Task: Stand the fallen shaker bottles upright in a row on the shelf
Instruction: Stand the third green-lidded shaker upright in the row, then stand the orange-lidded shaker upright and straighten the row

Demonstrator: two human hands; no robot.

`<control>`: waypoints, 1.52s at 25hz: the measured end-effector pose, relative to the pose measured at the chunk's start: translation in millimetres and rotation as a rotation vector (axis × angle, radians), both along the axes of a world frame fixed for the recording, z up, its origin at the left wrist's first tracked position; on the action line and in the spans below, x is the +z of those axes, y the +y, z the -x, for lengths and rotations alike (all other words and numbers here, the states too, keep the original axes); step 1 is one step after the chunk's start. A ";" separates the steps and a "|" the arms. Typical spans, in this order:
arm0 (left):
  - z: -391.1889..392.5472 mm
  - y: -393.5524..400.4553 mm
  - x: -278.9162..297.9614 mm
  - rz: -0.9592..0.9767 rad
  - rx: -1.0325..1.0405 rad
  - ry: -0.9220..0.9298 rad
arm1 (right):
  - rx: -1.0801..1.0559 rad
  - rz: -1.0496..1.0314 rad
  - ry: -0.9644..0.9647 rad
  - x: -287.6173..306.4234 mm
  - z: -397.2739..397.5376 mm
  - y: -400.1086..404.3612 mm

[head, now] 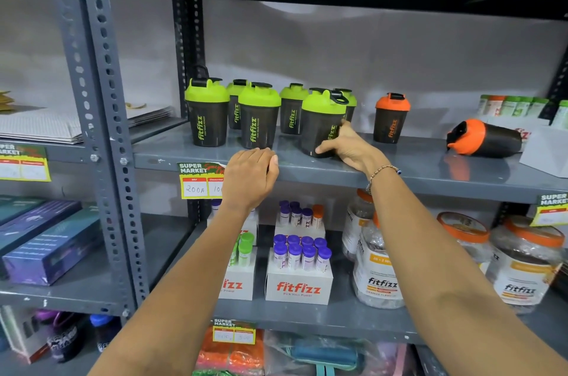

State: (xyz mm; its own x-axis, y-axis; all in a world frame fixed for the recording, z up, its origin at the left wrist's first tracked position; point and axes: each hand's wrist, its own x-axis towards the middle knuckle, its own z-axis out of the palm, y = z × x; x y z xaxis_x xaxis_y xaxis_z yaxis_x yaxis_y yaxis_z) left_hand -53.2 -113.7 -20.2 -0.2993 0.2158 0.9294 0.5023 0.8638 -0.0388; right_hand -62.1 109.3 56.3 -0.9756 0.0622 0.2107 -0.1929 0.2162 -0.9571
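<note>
Several green-lidded black shaker bottles stand upright on the grey shelf [399, 169]. My right hand [347, 146] grips the base of the rightmost front green-lidded shaker [321, 120], which stands upright. My left hand [250, 174] rests on the shelf's front edge, fingers curled, just below the middle front green shaker [258, 117], holding nothing. An orange-lidded shaker [391, 117] stands upright further right. Another orange-lidded shaker [484, 137] lies on its side at the right, lid pointing left.
A white box [544, 151] sits at the shelf's right end behind the fallen shaker. A price tag [196, 182] hangs on the shelf edge. The lower shelf holds tube boxes [299, 286] and large jars [376, 277]. A grey upright post [104, 129] stands left.
</note>
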 end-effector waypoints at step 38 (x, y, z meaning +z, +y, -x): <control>-59.8 213.6 9.8 0.070 -0.007 0.003 | -0.715 -1.043 0.120 55.7 -118.8 317.4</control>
State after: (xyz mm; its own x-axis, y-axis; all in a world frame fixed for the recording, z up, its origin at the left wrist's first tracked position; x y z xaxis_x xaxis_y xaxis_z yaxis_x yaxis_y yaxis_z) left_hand 6.6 99.9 -10.4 -0.2948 0.2824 0.9129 0.5084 0.8553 -0.1004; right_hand 56.7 426.7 112.1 -0.7646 0.3165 0.5615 0.2039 0.9452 -0.2551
